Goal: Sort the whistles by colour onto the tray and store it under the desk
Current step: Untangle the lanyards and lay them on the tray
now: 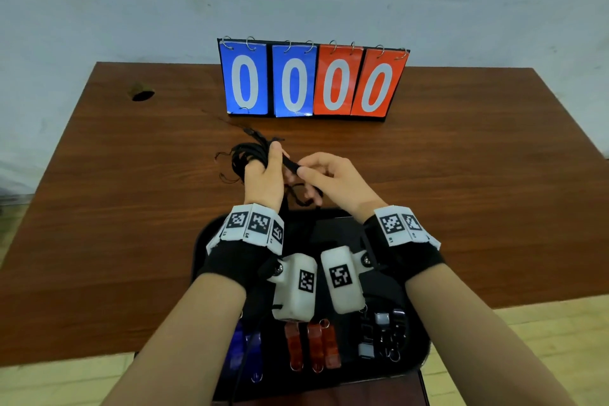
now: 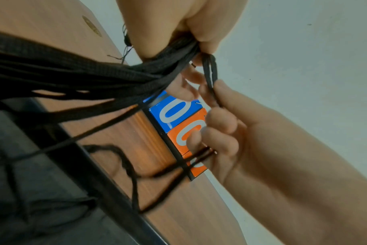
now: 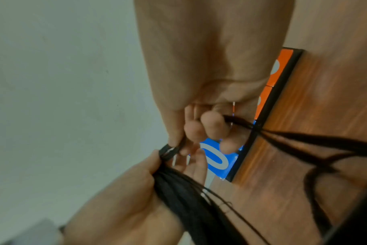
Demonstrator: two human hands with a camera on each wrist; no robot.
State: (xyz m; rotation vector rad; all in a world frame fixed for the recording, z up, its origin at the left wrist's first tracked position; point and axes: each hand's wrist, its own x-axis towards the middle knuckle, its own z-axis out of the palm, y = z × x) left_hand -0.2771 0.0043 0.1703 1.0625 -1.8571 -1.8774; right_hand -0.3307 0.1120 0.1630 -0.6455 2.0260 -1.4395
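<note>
A black tray (image 1: 417,359) lies at the desk's near edge. On it sit blue whistles (image 1: 245,351) at the left, red whistles (image 1: 313,344) in the middle and black and grey whistles (image 1: 384,331) at the right. Above the tray's far rim my left hand (image 1: 263,171) grips a bundle of black lanyard cords (image 1: 245,152), seen close as the cords (image 2: 94,71) in the left wrist view. My right hand (image 1: 329,178) pinches one cord strand (image 1: 291,165) between thumb and forefinger, the strand (image 3: 168,151) also showing in the right wrist view. Loose cord ends trail down toward the tray.
A flip scoreboard (image 1: 313,82) with two blue and two red zero cards stands at the back of the brown desk (image 1: 461,175). A cable hole (image 1: 142,95) is at the desk's far left. A pale wall rises behind; light floor shows in front.
</note>
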